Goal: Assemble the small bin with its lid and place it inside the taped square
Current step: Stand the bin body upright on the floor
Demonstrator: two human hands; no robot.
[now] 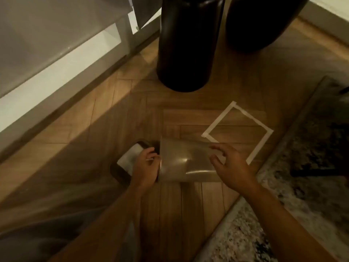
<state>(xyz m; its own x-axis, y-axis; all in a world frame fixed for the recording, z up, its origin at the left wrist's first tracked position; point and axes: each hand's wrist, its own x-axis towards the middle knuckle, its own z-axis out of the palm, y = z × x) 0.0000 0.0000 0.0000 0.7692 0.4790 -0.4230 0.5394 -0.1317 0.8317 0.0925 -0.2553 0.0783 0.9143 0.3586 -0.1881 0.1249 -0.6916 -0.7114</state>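
Note:
The small bin (pixel 186 161), a tan smooth plastic body, lies on its side on the wooden floor, its mouth facing left. My left hand (pixel 146 167) grips the rim at the mouth. My right hand (pixel 231 166) rests at the bin's base end, fingers spread against it. Behind my left hand lies the lid (pixel 128 160), a dark frame with a pale flap panel, flat on the floor and partly hidden by that hand. The taped square (pixel 238 130), outlined in white tape, is on the floor just right of and beyond the bin, with nothing inside it.
Two tall dark cylindrical vessels (pixel 188 44) (pixel 264 21) stand beyond the square. A speckled rug (pixel 294 195) covers the floor to the right. White furniture (pixel 56 53) runs along the left side.

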